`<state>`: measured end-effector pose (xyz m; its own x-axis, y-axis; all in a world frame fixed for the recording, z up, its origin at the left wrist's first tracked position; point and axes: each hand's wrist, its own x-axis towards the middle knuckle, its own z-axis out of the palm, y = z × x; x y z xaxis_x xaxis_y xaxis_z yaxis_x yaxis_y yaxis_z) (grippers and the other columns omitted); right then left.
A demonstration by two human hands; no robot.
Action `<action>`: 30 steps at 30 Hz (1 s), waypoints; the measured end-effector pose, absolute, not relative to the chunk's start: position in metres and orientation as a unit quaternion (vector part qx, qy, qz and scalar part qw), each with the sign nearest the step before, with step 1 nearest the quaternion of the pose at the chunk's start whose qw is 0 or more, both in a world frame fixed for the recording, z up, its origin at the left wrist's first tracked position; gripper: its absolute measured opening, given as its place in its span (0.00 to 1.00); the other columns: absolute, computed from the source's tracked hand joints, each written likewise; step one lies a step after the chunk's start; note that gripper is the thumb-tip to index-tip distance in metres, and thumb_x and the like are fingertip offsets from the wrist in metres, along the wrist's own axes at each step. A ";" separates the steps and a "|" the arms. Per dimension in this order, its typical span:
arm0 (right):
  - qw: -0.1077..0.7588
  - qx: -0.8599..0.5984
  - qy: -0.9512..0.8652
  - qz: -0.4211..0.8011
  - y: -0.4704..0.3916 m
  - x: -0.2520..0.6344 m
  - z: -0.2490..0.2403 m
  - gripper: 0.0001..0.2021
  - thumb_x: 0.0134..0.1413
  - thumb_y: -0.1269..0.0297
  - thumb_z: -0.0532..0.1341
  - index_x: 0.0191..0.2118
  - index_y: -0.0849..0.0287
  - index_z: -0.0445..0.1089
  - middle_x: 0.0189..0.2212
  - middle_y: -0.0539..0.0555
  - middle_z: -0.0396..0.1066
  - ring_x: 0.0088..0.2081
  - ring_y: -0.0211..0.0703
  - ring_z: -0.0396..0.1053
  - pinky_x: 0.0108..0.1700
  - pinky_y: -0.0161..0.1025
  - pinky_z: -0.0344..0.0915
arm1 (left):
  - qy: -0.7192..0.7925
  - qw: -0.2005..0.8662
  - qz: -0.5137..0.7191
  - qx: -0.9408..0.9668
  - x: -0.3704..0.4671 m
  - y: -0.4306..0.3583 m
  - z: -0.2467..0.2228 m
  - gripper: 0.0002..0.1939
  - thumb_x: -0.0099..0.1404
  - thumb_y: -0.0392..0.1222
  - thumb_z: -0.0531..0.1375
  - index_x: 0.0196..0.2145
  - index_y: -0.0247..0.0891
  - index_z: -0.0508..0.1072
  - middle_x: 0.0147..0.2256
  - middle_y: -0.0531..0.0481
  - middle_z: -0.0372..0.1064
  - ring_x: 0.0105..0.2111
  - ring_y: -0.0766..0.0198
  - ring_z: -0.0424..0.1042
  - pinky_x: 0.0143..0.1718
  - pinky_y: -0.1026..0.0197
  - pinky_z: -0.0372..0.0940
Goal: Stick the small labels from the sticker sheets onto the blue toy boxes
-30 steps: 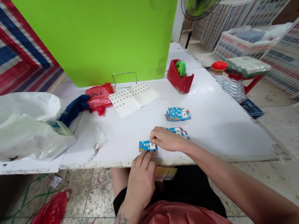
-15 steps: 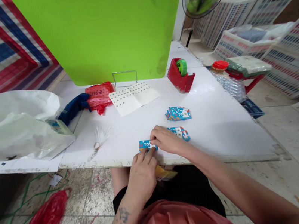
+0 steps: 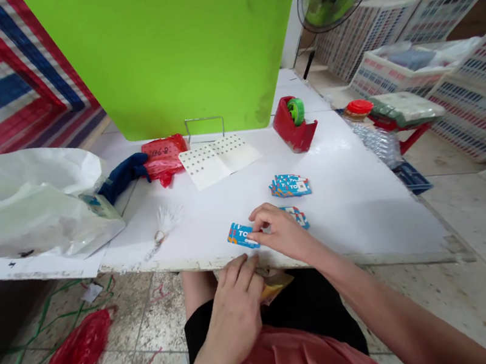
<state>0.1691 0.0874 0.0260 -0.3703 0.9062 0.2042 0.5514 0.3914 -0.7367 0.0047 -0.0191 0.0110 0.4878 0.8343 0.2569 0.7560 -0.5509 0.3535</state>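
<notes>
My right hand (image 3: 278,231) is over the front of the white table, thumb and forefinger pinched on the right end of a blue printed card (image 3: 238,234). That card lies over at least one similar card, edges slightly offset. Partly behind my right hand is a second pile of blue cards (image 3: 300,216), and farther back sits a fanned pile of cards (image 3: 289,185). My left hand (image 3: 239,296) rests at the table's front edge, below the card, fingers stretched out and apart from it. A yellowish packet (image 3: 274,286) shows in my lap beside it, partly hidden.
A bundle of white tag strings (image 3: 164,225) lies to the left. Behind are a sheet of small stickers (image 3: 220,160), a red packet (image 3: 165,156), a blue glove (image 3: 124,175) and a red tape dispenser (image 3: 293,125). A white bag (image 3: 29,203) covers the left side.
My left hand has drawn back from the card to the table edge. My right hand stays at the card's right end, and more of the card shows, slightly tilted.
</notes>
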 end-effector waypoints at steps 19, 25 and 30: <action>0.288 -0.508 -0.681 0.443 0.106 0.193 0.016 0.07 0.48 0.65 0.61 0.25 0.57 0.62 0.18 0.44 0.61 0.21 0.35 0.59 0.23 0.32 0.53 | 0.490 0.147 0.209 0.833 0.002 -0.017 0.006 0.11 0.66 0.28 0.49 0.39 0.36 0.68 0.51 0.44 0.63 0.51 0.56 0.60 0.53 0.49 0.60; 0.283 -0.513 -0.683 0.436 0.109 0.193 0.006 0.06 0.48 0.64 0.61 0.26 0.57 0.63 0.18 0.45 0.64 0.22 0.35 0.62 0.24 0.32 0.54 | 0.481 0.114 0.194 0.848 0.004 -0.013 0.005 0.10 0.65 0.27 0.50 0.37 0.36 0.68 0.55 0.43 0.62 0.56 0.53 0.58 0.55 0.47 0.59; 0.234 -0.497 -0.744 0.381 0.103 0.177 0.008 0.05 0.47 0.69 0.62 0.25 0.58 0.65 0.19 0.45 0.66 0.24 0.35 0.64 0.27 0.32 0.56 | 0.454 0.096 0.154 0.872 0.008 -0.004 0.001 0.10 0.65 0.28 0.51 0.38 0.35 0.69 0.60 0.42 0.56 0.63 0.54 0.48 0.59 0.48 0.53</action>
